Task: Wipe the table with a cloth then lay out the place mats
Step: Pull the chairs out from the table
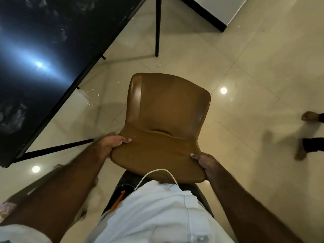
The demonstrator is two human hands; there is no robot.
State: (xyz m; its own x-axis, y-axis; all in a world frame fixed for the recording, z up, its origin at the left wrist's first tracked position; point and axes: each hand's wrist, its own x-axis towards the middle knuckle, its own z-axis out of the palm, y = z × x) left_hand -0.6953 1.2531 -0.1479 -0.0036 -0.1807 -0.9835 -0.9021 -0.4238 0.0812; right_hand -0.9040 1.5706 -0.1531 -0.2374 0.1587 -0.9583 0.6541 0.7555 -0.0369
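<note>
From the head camera we see our left hand [112, 143] and right hand [206, 163] each clamped on a side edge of the brown chair [166, 123] backrest. The black table [43, 58] lies at ten o'clock, near the chair but apart. We see no cloth or place mats.

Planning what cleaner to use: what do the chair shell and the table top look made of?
Chair: brown, smooth, semi-gloss shell with a stitched seam, probably faux leather over moulded plastic. Table top: black with pale veining and a mirror-like light reflection, likely polished stone or glass; cannot tell which.
</note>
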